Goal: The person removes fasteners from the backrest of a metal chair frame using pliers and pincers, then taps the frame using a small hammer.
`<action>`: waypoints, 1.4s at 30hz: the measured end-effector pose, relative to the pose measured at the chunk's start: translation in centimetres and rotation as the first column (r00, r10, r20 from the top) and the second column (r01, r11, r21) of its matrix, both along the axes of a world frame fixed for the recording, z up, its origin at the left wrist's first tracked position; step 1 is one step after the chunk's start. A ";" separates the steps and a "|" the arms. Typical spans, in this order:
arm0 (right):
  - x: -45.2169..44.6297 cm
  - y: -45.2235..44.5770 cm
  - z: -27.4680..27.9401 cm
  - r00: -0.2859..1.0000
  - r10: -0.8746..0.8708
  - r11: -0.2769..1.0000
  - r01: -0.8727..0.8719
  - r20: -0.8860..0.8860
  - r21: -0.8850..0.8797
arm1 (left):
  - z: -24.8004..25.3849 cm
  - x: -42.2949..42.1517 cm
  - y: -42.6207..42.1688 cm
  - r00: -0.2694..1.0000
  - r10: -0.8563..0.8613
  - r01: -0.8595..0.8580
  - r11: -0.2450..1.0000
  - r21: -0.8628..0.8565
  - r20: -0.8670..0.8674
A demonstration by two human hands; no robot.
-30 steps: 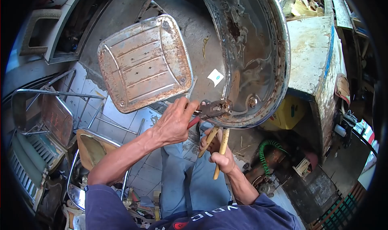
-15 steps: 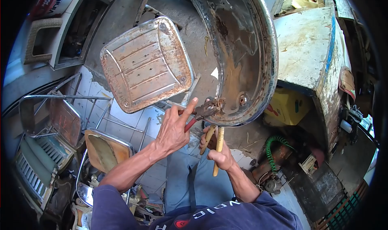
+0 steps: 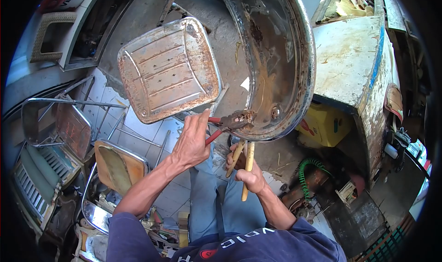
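My left hand (image 3: 192, 140) is wrapped around the red-handled pliers (image 3: 235, 120), whose handles stand apart. The pliers' jaws meet the rusty lower corner of a large curved metal piece (image 3: 269, 134) with a raised rim. My right hand (image 3: 251, 175) grips a tool with yellow handles (image 3: 249, 163) just below that rim. The head of this tool is hidden by the metal piece. A rusty, ribbed metal seat panel (image 3: 170, 73) lies just beyond my left hand.
Metal chair frames (image 3: 103, 105) and an orange-brown seat (image 3: 117, 167) stand on the left. To the right is a worn white cabinet (image 3: 345, 55), with a yellow container (image 3: 327, 126) under it. A coiled green hose (image 3: 304, 174) lies near the lower right.
My left hand has shifted slightly left and down along the pliers, and their red handles show more and sit wider apart. My right hand stays nearly where it was.
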State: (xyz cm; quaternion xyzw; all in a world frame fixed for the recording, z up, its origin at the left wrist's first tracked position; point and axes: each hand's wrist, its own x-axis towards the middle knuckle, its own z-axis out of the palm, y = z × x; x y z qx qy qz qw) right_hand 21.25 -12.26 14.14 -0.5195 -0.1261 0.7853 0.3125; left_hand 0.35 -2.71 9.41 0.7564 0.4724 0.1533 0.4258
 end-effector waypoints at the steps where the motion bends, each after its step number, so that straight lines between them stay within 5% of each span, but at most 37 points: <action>1: 0.1 0.1 0.1 1.000 0.001 1.000 -0.001 0.005 0.004 | -0.4 0.1 0.0 1.000 -0.005 0.005 1.000 0.013 -0.015; 9: 0.3 0.5 1.0 0.998 -0.012 0.999 0.010 -0.054 -0.050 | 1.6 0.8 0.2 0.983 -0.011 0.010 1.000 -0.010 -0.186; 16: -0.3 -0.1 -0.3 0.998 -0.029 0.999 0.028 -0.062 -0.017 | -0.6 0.2 0.3 0.994 -0.090 0.086 0.994 -0.068 -0.054; 25: -1.2 -1.3 -5.7 0.992 -0.010 0.927 -0.038 0.126 0.374 | -1.1 -0.2 1.2 0.984 -0.164 0.161 0.986 -0.055 -0.066; 33: -1.3 -0.7 -9.1 0.952 0.016 0.858 -0.170 0.305 0.485 | -1.5 -0.1 0.8 0.987 -0.149 0.148 0.989 -0.021 -0.065; 35: -1.1 -0.2 -10.3 0.879 -0.018 0.792 -0.279 0.477 0.543 | -0.9 0.1 0.9 0.993 -0.110 0.109 0.994 -0.023 -0.053; 39: -2.2 2.2 -10.7 0.869 -0.187 0.730 -0.190 0.458 0.657 | 0.2 0.0 0.6 0.991 -0.094 0.090 0.995 -0.044 -0.093; 42: -2.3 1.5 -14.2 0.537 -0.364 0.291 -0.710 0.761 0.641 | 0.9 0.4 0.5 0.995 -0.056 0.051 0.997 -0.062 -0.084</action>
